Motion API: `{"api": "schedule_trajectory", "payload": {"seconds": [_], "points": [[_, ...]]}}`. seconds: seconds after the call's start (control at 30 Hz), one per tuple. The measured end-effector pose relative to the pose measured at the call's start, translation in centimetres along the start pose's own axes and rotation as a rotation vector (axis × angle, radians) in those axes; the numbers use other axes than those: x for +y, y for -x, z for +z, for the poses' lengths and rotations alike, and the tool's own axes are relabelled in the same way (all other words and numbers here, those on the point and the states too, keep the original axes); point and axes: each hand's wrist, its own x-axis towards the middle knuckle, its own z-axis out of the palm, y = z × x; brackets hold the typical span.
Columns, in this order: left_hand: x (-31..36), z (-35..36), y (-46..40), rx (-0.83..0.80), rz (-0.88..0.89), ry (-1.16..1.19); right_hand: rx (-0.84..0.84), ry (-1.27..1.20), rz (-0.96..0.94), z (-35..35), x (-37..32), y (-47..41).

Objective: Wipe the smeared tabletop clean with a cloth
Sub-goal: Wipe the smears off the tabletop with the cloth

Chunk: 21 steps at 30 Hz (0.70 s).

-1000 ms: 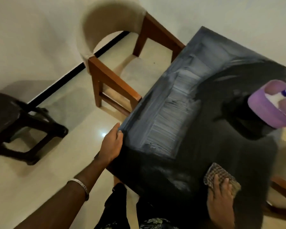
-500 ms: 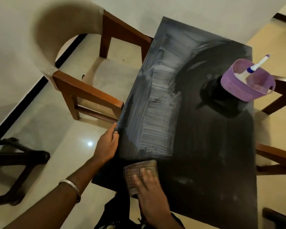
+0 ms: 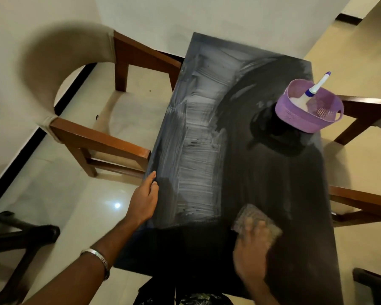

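We see through one head-worn wide-angle camera, looking steeply down from above the table's [image 3: 273, 194] near short edge and along its length toward the wall [image 3: 229, 16] behind its far end. It sits close above the table, which fills the frame's middle.

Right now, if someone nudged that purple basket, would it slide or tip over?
The purple basket looks like thin plastic, so it is probably light and would slide on the smooth dark tabletop. The spray bottle leaning inside pokes above the rim, which might make it tippy. It stands near the table's edge, so a hard push could knock it off.
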Motion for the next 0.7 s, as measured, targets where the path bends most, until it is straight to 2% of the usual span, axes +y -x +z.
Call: {"api": "schedule_trajectory", "payload": {"seconds": [0.2, 0.3, 0.37, 0.47, 0.6, 0.7], "points": [[0.4, 0.3, -0.8, 0.037, -0.040, 0.018, -0.223, 0.169, -0.797, 4.2, -15.2, 3.8], [0.3, 0.3, -1.5, 0.060, -0.052, 0.024, -0.313, 0.216, -0.982, 4.3, -16.4, 2.6], [0.2, 0.4, -1.9, 0.098, -0.079, 0.049, -0.188, 0.136, -0.934, 3.5, -14.2, 0.0], [0.2, 0.6, -2.0, 0.137, -0.112, 0.066, 0.013, 0.090, -0.642, 0.6, -7.5, -7.0], [0.2, 1.0, -1.6, 0.141, -0.141, 0.093, 0.062, 0.013, -0.185, -4.3, 1.6, -16.8], [0.2, 0.7, -1.5, 0.158, -0.164, 0.113, 0.082, -0.044, -0.005, -4.8, 0.8, -18.6]]}}
